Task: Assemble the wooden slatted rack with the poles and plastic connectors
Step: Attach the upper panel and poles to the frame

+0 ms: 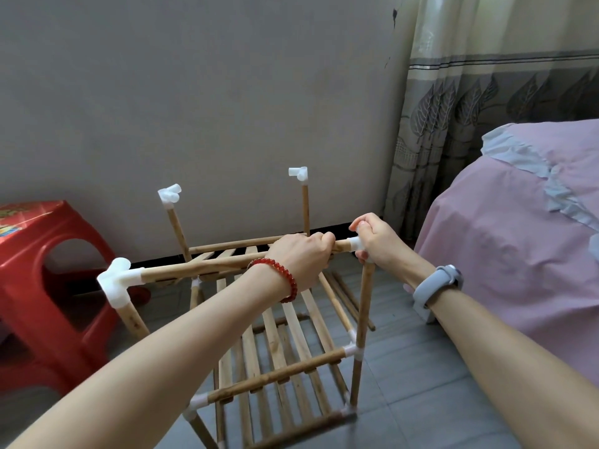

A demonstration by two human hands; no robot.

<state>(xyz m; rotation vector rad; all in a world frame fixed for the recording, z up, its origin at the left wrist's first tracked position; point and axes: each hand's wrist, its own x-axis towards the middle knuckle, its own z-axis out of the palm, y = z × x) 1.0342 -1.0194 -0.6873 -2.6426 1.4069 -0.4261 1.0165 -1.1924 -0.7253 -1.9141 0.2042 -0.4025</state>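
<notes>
Half-built wooden slatted rack upright on floor, white plastic connectors capping poles

Hemmed in left by a red stool, right by the bed. Open floor between rack and bed.

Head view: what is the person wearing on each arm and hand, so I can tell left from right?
Both forearms are bare, with no sleeves or gloves in view. The left hand has a red beaded bracelet round its wrist. The right hand has a grey smart band with a smooth rounded strap on its wrist. No rings show.
</notes>
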